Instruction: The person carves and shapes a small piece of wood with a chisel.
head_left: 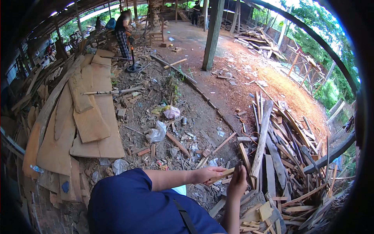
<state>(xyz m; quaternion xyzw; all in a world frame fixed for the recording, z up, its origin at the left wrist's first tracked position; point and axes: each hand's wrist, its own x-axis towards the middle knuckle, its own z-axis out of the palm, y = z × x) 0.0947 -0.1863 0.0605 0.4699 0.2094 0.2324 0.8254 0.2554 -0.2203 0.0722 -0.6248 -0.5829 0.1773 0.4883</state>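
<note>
L hand (209, 175) clamped on short flat pale-wood strip (225, 172), just left of long pale round log (261, 138). R hand (237, 185) also left of log, at strip's end — grip: can't tell. Prob best: keep strip steady, L grip well back. Dark narrow shape (239, 167) hard to ID — strip tip hidden.

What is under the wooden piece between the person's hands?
Beneath the wooden piece, which the left hand grips, littered ground shows. The piece's underside, and whatever ground it and the right hand block from view, cannot be seen.
</note>
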